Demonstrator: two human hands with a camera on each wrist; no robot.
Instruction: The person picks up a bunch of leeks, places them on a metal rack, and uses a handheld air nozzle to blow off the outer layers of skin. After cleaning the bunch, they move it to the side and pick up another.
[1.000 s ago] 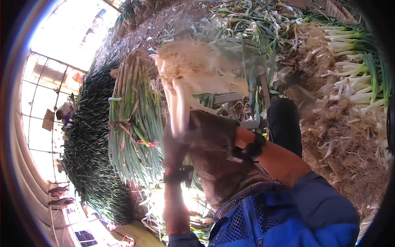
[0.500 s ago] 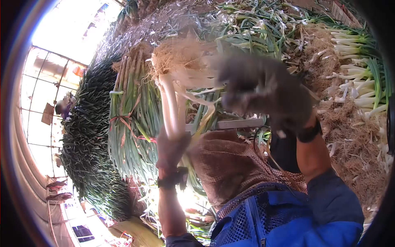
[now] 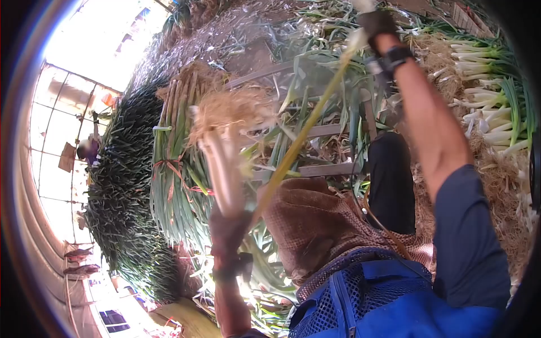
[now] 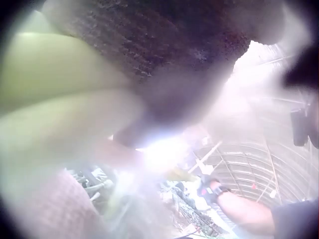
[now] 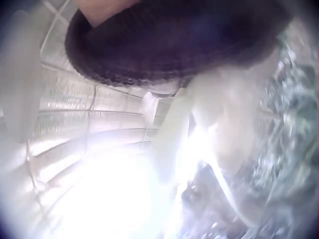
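Note:
In the head view the gloved left hand [image 3: 230, 228] grips a few white onion stalks [image 3: 221, 169], held upright with their tangled roots [image 3: 228, 112] at the top. Stretched far out at the top, the gloved right hand [image 3: 378, 27] pinches the end of a long yellowish leaf [image 3: 307, 127], which runs taut down to the left hand. The right wrist view shows pale leaf strips [image 5: 172, 134] hanging below the dark glove [image 5: 174, 42]. Close to the left wrist camera are blurred pale green stalks [image 4: 60, 74] beside the glove [image 4: 164, 55].
Tied green onion bundles [image 3: 183, 191] stand left of the stalks, with a large dark green stack [image 3: 121, 208] beyond. Metal bars [image 3: 329, 169] lie in front of the knees. Leaf scraps [image 3: 338, 34] cover the ground ahead; white-stemmed onions [image 3: 496, 112] lie in a row at right.
The right hand has moved from beside the stalks up and away, drawing the yellow leaf out long. The left hand still grips the stalks, which have shifted slightly left and down.

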